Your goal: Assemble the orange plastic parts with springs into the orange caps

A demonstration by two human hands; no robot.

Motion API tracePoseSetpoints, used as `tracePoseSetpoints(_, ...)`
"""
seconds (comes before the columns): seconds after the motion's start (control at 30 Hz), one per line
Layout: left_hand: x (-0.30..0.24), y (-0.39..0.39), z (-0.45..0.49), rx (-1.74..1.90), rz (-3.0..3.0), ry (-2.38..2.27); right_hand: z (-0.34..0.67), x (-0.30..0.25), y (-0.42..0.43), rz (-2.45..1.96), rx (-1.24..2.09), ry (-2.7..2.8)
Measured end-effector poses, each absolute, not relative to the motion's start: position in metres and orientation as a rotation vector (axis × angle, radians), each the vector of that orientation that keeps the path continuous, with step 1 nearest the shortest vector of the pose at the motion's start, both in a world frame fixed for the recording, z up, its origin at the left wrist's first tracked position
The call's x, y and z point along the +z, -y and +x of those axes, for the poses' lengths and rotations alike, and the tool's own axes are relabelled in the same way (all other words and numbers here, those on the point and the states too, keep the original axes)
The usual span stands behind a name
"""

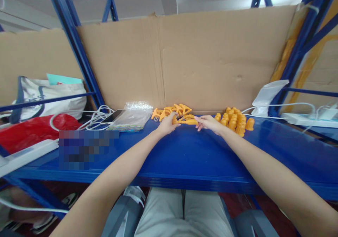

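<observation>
My left hand (pixel 168 124) is closed on one end of a long orange plastic piece (pixel 188 122), held low over the blue tabletop (pixel 182 156). At the piece's other end is my right hand (pixel 210 124), thumb and fingers pinched at its tip. Right behind my hands lies a pile of orange handle-shaped pieces (pixel 182 108), some with dark metal parts like springs or screws. Beyond my right hand, several orange cup-shaped caps (pixel 233 119) stand in a cluster. The fingers partly hide the held piece, so its exact kind is unclear.
Clear plastic bags (pixel 129 119) and white cables (pixel 100 115) lie at the left, near a red bag (pixel 39 129) and a canvas tote (pixel 55 96). A cardboard panel (pixel 200 61) closes off the back. A white power strip (pixel 308 120) sits at the right by a blue post (pixel 298 54).
</observation>
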State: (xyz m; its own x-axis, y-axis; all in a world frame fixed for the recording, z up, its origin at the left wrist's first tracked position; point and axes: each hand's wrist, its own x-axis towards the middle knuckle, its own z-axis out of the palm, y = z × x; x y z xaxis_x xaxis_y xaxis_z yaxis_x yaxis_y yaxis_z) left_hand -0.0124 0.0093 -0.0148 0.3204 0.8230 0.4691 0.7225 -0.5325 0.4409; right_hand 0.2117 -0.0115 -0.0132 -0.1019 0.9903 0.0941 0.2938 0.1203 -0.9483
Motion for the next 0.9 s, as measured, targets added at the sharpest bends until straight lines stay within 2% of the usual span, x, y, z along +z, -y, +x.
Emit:
tracePoseSetpoints(0.2,-0.014,-0.004,-0.009,0.994,2.234,-1.379,0.218,-0.014,0.011,-1.207,1.191,1.574)
tracePoseSetpoints(0.63,-0.018,-0.007,-0.006,1.005,2.191,-1.356,0.211,-0.005,0.020,-1.365,1.128,1.579)
tracePoseSetpoints(0.9,-0.025,-0.017,-0.010,1.154,2.314,-1.211,0.223,-0.012,0.012,-1.215,1.195,1.505)
